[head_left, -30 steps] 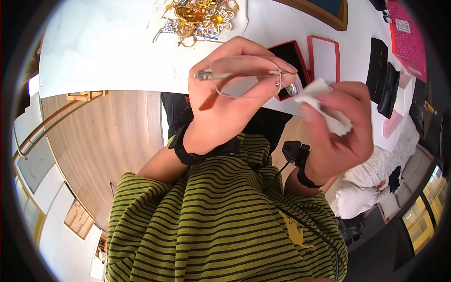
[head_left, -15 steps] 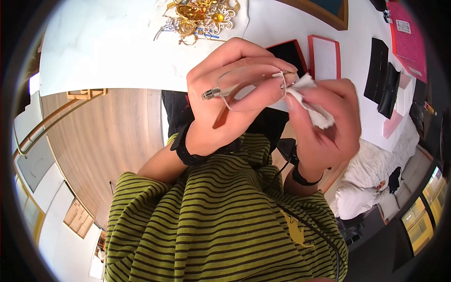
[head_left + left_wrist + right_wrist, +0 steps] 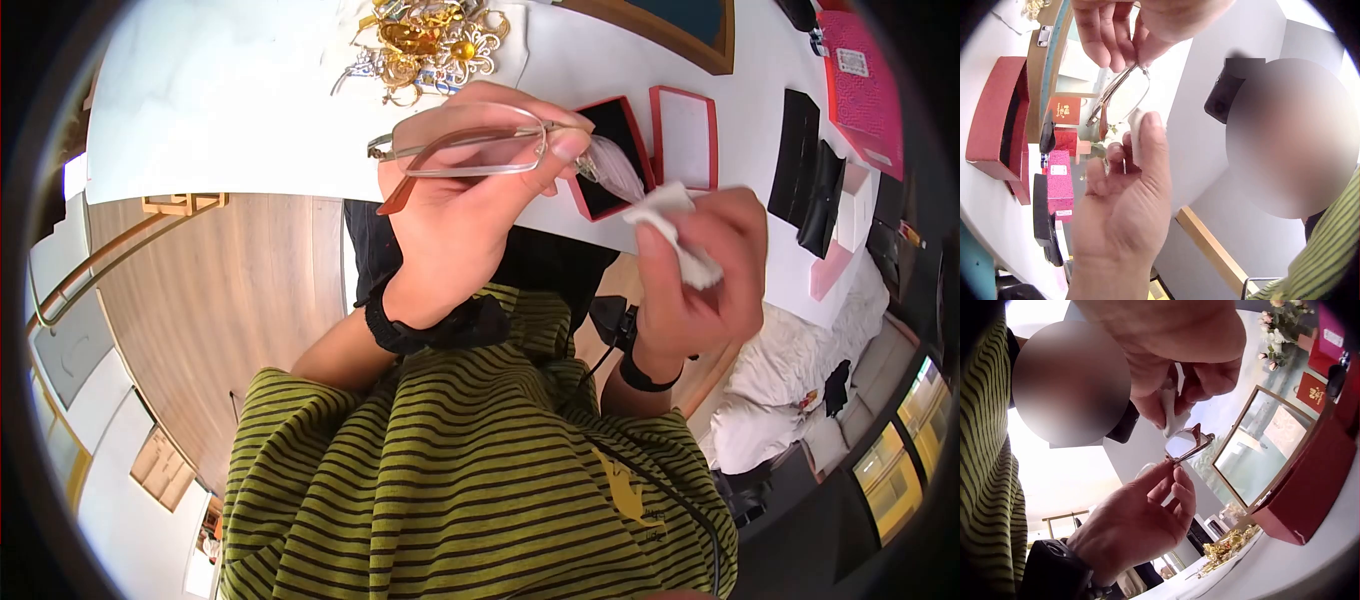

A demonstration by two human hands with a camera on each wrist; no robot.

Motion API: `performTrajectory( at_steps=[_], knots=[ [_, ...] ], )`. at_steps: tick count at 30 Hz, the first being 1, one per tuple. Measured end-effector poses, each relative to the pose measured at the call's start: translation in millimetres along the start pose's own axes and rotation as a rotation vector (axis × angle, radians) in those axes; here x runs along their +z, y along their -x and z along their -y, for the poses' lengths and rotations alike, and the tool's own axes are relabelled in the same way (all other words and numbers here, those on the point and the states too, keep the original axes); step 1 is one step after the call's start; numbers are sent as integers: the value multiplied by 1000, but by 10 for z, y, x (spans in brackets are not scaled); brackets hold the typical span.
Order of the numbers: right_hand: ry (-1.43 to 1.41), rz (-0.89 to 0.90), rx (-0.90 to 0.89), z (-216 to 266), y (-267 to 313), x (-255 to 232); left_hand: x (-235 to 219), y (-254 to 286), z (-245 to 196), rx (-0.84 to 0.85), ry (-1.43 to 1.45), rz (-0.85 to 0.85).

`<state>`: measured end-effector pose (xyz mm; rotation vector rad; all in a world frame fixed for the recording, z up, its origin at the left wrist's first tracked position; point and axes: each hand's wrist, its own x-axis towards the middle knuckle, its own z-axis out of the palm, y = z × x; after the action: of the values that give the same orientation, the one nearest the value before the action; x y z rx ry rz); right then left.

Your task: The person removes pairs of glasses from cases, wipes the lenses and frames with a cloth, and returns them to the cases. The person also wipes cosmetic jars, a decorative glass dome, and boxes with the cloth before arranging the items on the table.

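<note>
In the head view my left hand (image 3: 445, 225) pinches a pair of rimless-looking eyeglasses (image 3: 430, 156) near the bridge. One lens and a brown-tipped temple lie across the back of that hand; the other lens (image 3: 618, 170) sticks out toward the right. A crumpled white cloth (image 3: 668, 212) is held between thumb and fingers of my right hand (image 3: 725, 275), right at that lens's outer edge. From the left wrist, the glasses (image 3: 1107, 103) hang below the left fingertips, above the cloth (image 3: 1137, 134). The right wrist view has the cloth (image 3: 1174, 412) above the glasses (image 3: 1192, 450).
On the white table (image 3: 230, 100) lies a heap of gold-coloured jewellery (image 3: 425, 50). Behind my hands stand an open red box (image 3: 640, 140) and its red-rimmed lid (image 3: 712, 140). Farther right are black cases (image 3: 822, 200) and a pink box (image 3: 865, 90). A wooden frame (image 3: 722, 50) stands at the back.
The right hand brought the cloth onto the outer lens, then drew it to that lens's outer edge. My left hand shifted left and turned the glasses, showing more of the outer lens.
</note>
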<state>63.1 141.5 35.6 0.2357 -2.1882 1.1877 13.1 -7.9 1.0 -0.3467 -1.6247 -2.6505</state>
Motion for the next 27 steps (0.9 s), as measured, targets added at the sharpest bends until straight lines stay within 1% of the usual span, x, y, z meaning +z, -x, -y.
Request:
performTrajectory(
  at_steps=[1,2,4,5,7,9,11,13,14,15,16,17,19,20,21,23,24,25,27],
  knots=[
    [-3,-2,-8,-9,-13,4,7,-13,7,11,37,-48],
    [9,-13,-25,-10,-4,9,-7,-14,-2,13,34,-51],
    [24,-28,-38,1,23,3,-34,-17,-17,-33,-44,-13],
    [-14,-35,-51,8,28,-12,-23,-10,-35,-32,-43,-9],
    [-91,-46,-85,21,25,-27,-19,3,-86,-89,25,-10],
    [-80,-23,-78,32,37,-47,-29,4,-126,-111,-8,19],
    [-26,51,-1,-16,14,18,-51,-12,-144,-129,-37,61],
    [-52,30,13,51,-3,-4,-97,-32,-145,-119,-93,183],
    [-127,12,-14,61,-20,-1,-94,-35,-118,-112,-96,180],
    [-201,-4,-31,82,-18,-6,-75,-5,-87,-113,51,120],
    [-170,-18,-23,75,-26,20,-58,24,-68,-115,199,60],
    [-167,-20,-23,60,-31,26,-54,28,-62,-116,200,63],
    [-148,58,45,37,-43,35,-51,22,-56,-72,84,137],
    [-161,41,24,69,-53,43,-40,53,-46,-70,235,74],
    [-167,43,23,80,-61,56,-59,43,-54,-68,231,69],
    [-181,57,139,115,-63,67,-89,40,-69,-67,105,176],
    [-205,117,201,75,-60,11,-47,63,-21,-85,123,154],
    [-202,116,200,69,-62,-31,-45,72,-12,-84,126,157],
    [-164,85,137,66,-65,-93,-49,75,-7,-97,147,148]
  ],
)
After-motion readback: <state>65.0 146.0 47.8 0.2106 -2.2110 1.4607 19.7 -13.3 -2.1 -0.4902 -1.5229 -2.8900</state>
